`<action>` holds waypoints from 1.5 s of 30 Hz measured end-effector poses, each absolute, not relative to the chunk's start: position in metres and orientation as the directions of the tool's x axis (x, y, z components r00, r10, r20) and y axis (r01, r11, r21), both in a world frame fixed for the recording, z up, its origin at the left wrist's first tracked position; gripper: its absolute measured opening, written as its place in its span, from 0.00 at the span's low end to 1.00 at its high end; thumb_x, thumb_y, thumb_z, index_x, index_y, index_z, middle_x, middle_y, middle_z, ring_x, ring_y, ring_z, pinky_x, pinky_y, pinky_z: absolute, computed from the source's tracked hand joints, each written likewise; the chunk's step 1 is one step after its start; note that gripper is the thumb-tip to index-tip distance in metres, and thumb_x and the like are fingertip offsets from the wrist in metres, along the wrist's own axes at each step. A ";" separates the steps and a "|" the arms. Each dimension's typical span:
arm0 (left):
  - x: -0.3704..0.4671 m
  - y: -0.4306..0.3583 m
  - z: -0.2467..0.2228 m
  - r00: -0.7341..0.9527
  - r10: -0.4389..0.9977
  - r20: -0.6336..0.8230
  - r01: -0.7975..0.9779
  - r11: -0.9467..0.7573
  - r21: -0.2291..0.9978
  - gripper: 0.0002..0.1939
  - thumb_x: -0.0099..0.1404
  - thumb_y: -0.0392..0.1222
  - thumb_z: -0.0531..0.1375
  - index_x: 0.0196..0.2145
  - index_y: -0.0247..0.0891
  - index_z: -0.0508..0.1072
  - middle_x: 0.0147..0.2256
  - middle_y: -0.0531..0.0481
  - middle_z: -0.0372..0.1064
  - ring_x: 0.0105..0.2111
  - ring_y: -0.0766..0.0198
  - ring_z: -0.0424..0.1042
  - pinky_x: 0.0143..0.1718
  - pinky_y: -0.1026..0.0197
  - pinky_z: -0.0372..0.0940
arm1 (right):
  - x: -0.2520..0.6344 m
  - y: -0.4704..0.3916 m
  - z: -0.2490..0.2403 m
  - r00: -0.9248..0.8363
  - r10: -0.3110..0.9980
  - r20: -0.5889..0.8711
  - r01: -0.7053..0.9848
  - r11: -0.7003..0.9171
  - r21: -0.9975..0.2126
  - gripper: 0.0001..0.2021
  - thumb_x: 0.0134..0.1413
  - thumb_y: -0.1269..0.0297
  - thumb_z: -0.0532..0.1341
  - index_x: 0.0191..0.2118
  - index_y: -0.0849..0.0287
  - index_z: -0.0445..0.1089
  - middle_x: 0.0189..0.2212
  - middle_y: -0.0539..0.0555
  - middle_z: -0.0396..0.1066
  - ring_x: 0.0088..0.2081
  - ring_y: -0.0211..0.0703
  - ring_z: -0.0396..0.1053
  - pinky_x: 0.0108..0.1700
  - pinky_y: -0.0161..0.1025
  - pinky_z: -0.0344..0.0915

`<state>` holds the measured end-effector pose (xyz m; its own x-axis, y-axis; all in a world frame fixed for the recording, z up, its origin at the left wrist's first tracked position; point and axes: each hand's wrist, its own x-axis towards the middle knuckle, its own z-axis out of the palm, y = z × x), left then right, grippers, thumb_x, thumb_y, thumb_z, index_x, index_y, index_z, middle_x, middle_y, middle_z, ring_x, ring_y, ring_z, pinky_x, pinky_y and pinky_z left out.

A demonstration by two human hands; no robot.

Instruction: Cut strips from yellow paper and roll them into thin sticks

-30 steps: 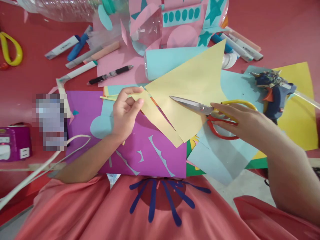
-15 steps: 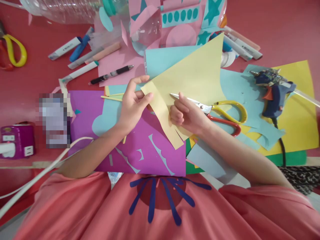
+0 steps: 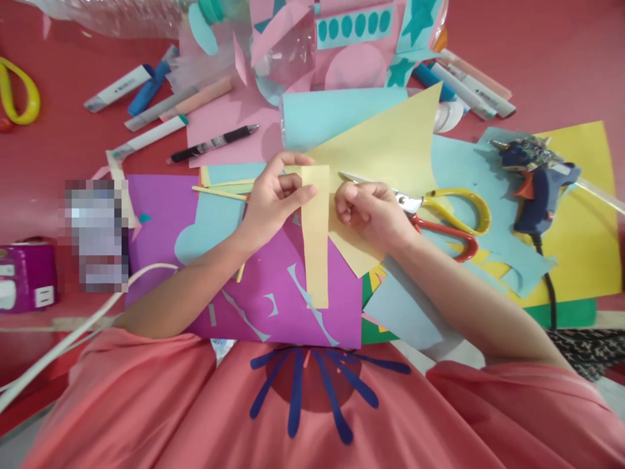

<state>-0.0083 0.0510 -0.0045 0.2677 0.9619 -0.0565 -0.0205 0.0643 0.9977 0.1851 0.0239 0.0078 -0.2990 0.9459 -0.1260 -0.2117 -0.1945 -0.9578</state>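
Observation:
My left hand pinches the top of a pale yellow paper strip between thumb and fingers. The strip hangs straight over a purple sheet. My right hand is closed just right of the strip, its fingertips curled together; anything inside them is hidden. Scissors with one yellow and one red handle extend behind that hand, the blade tip showing to its left. Whether the hand touches them I cannot tell. A larger pale yellow sheet lies beneath the scissors.
A blue glue gun rests on paper at the right. Markers, a black pen and a clear bottle lie on the red table at the back left. A white cable crosses the left side.
The yellow strip has swung from slanting to hanging straight, and my left hand has moved right with it. My right hand and the scissors have shifted slightly right.

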 end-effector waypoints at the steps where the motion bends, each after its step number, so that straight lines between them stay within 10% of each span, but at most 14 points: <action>1: -0.009 0.052 -0.006 0.307 0.951 -0.045 -0.004 0.049 0.999 0.25 0.54 0.57 0.73 0.43 0.45 0.72 0.21 0.61 0.60 0.19 0.72 0.64 0.21 0.68 0.58 | 0.185 0.021 0.007 -0.281 0.958 -0.058 -0.187 -0.114 -0.976 0.29 0.53 0.43 0.69 0.17 0.56 0.56 0.19 0.47 0.63 0.24 0.33 0.61 0.31 0.36 0.63; 6: -0.013 0.056 -0.016 0.360 0.933 0.018 0.048 -0.038 0.998 0.26 0.59 0.64 0.67 0.45 0.46 0.69 0.23 0.60 0.61 0.20 0.72 0.66 0.22 0.68 0.61 | 0.182 0.013 0.010 -0.319 0.946 -0.055 -0.008 -0.060 -0.998 0.22 0.61 0.38 0.59 0.32 0.54 0.66 0.19 0.44 0.62 0.19 0.33 0.61 0.23 0.36 0.57; 13: -0.015 0.056 -0.019 0.368 0.930 0.016 0.089 -0.052 0.995 0.25 0.61 0.63 0.66 0.48 0.46 0.68 0.20 0.62 0.58 0.19 0.72 0.65 0.21 0.67 0.59 | 0.179 0.007 0.014 -0.435 0.900 0.007 0.260 0.133 -0.956 0.26 0.61 0.50 0.63 0.20 0.55 0.51 0.16 0.42 0.51 0.20 0.30 0.49 0.23 0.36 0.49; 23: -0.007 0.038 0.003 0.457 0.889 0.002 0.134 -0.071 0.989 0.22 0.59 0.57 0.67 0.44 0.42 0.70 0.24 0.60 0.65 0.21 0.72 0.65 0.25 0.67 0.61 | 0.185 0.009 0.005 0.120 0.990 0.067 -0.114 0.081 -0.990 0.19 0.57 0.44 0.66 0.33 0.50 0.61 0.16 0.40 0.61 0.15 0.32 0.57 0.18 0.33 0.53; 31: -0.011 0.042 0.017 0.692 0.715 -0.099 0.182 -0.041 0.982 0.22 0.61 0.60 0.64 0.28 0.36 0.74 0.22 0.55 0.66 0.22 0.71 0.60 0.23 0.66 0.54 | 0.185 0.003 0.006 -0.356 0.934 0.009 -0.028 -0.001 -1.000 0.28 0.52 0.31 0.60 0.24 0.53 0.63 0.18 0.47 0.59 0.26 0.40 0.66 0.31 0.41 0.69; 38: -0.011 0.043 0.016 0.517 0.851 -0.093 0.101 0.048 0.994 0.22 0.58 0.57 0.67 0.24 0.39 0.64 0.18 0.58 0.62 0.18 0.73 0.60 0.19 0.67 0.54 | 0.183 -0.002 0.006 -0.083 0.993 -0.087 0.061 -0.082 -0.995 0.33 0.55 0.27 0.54 0.19 0.53 0.58 0.16 0.47 0.55 0.20 0.36 0.57 0.25 0.40 0.62; 45: -0.012 0.046 0.001 0.406 0.914 0.011 0.005 -0.014 1.000 0.23 0.57 0.52 0.66 0.20 0.41 0.56 0.14 0.61 0.53 0.15 0.74 0.52 0.18 0.66 0.51 | 0.187 0.002 0.007 -0.186 0.974 -0.130 0.032 -0.127 -0.991 0.33 0.51 0.26 0.57 0.18 0.54 0.59 0.16 0.47 0.56 0.19 0.34 0.53 0.24 0.39 0.59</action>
<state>-0.0119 0.0456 0.0011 0.4057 0.9139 0.0108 0.0052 -0.0141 0.9999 0.1871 0.0022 0.0075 -0.1859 0.9739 -0.1304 0.0325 -0.1266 -0.9914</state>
